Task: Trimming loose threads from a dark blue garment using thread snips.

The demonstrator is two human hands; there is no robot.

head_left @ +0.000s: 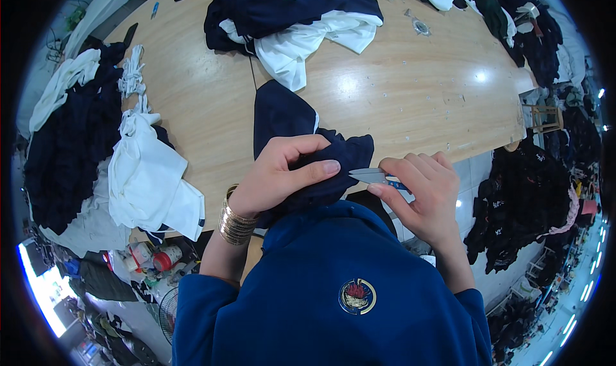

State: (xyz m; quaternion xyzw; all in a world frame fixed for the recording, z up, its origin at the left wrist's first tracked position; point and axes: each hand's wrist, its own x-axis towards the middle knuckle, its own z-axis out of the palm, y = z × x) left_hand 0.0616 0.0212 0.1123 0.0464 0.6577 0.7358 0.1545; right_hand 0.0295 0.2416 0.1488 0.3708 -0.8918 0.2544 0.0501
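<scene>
Head view: a navy garment [282, 119] is held at the near edge of the table [449, 115], its far part spread flat on the wood and its near part bunched in front of the person's blue top [282, 302]. The bunched cloth is gripped by the left hand [279, 173], whose fingers [307, 144] are curled over the folds, with the thumb laid along them. Small snips [367, 174] with silver blades and a blue handle are held in the right hand [423, 202], the fingers closed around them. The blades are slightly parted and pointed left at the cloth; whether it is touched by their tips cannot be told. A set of gold bangles [236, 219] is worn on the left wrist.

At the far side, a pile of navy and white garments [282, 22] is heaped. On the left, a white garment [147, 180] is laid beside dark clothing [74, 148], with white cords [132, 74] bundled just beyond. To the right, past the table's edge, black clothing [523, 199] is heaped near a wooden stool [545, 117]
</scene>
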